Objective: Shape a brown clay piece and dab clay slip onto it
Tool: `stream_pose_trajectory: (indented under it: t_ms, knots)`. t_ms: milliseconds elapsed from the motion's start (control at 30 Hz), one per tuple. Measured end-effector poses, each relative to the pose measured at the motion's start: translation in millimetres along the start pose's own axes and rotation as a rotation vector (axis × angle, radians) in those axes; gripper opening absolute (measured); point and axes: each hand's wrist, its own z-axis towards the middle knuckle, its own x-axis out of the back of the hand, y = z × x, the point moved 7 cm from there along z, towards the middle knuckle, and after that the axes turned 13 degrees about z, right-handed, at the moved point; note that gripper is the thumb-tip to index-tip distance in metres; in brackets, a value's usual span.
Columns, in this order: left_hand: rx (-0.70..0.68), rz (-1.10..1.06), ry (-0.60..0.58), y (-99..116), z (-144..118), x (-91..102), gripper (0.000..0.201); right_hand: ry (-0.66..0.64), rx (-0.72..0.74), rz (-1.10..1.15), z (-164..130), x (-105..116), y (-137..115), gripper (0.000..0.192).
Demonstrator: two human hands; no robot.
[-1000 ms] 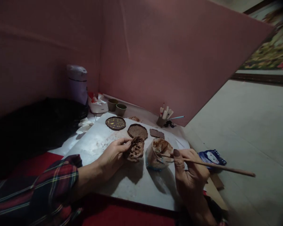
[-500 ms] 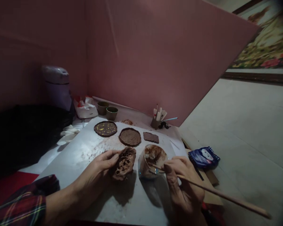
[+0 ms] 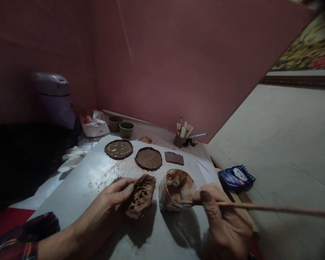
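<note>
Between the thumb and fingers of my left hand (image 3: 116,202) is a brown clay piece (image 3: 142,196), its pitted, rough face turned up and tilted above the white sheet. My right hand (image 3: 223,216) pinches a long thin wooden stick (image 3: 262,207); whether it is a brush handle I cannot tell. The stick's left end reaches over the rim of a glass (image 3: 169,196) smeared brown inside, and its tip is hard to make out. Beyond the glass lie a round brown disc (image 3: 148,159), a yellow-flecked disc (image 3: 119,149) and a small rectangular slab (image 3: 174,158).
Two green cups (image 3: 126,130) stand at the back left near a white box (image 3: 96,126). A holder with several white sticks (image 3: 182,133) is at the back. A blue packet (image 3: 237,177) lies at right, and white gloves (image 3: 72,159) at left.
My right hand has moved right, and the stick has swung from slanting down to nearly level. My left hand still holds the clay piece, now slightly lower in view.
</note>
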Motion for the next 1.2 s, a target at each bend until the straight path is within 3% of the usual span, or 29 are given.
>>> stream_pose_trajectory:
  t_ms: [100,200,300,400,533,600,667,833,1000,1067,1200]
  knots:
    - [-0.016,0.006,-0.018,1,-3,-3.8,0.017,0.279,-0.154,0.071,-3,19,13,0.026]
    - [-0.025,0.02,-0.041,3,-6,-8.9,0.017,0.51,-0.218,0.22,-8,32,21,0.025]
    - [-0.023,0.012,-0.064,5,-9,-13.6,0.018,0.592,-0.166,0.361,-10,31,16,0.023]
    - [-0.036,-0.022,-0.104,7,-12,-18.4,0.02,0.472,0.017,0.438,-8,20,-3,0.023]
    - [-0.069,0.01,-0.144,10,-15,-22.1,0.02,0.113,0.273,0.269,-13,-2,-30,0.022]
    - [-0.06,0.035,-0.15,8,-15,-21.9,0.023,-0.097,0.33,0.153,-20,-15,-35,0.02]
    - [-0.047,0.053,-0.134,6,-14,-19.7,0.025,-0.206,0.344,0.112,-26,-22,-36,0.02]
    - [-0.052,0.052,-0.151,5,-13,-19.5,0.023,-0.125,0.308,0.146,-25,-19,-35,0.022]
    - [-0.054,0.062,-0.123,7,-14,-17.3,0.023,0.052,0.409,0.248,-20,-4,-41,0.02]
    - [-0.057,0.059,-0.124,7,-13,-17.1,0.023,-0.01,0.416,0.196,-20,-6,-41,0.019]
    - [-0.055,0.068,-0.139,4,-12,-17.9,0.026,-0.262,0.389,0.009,-24,-22,-38,0.021]
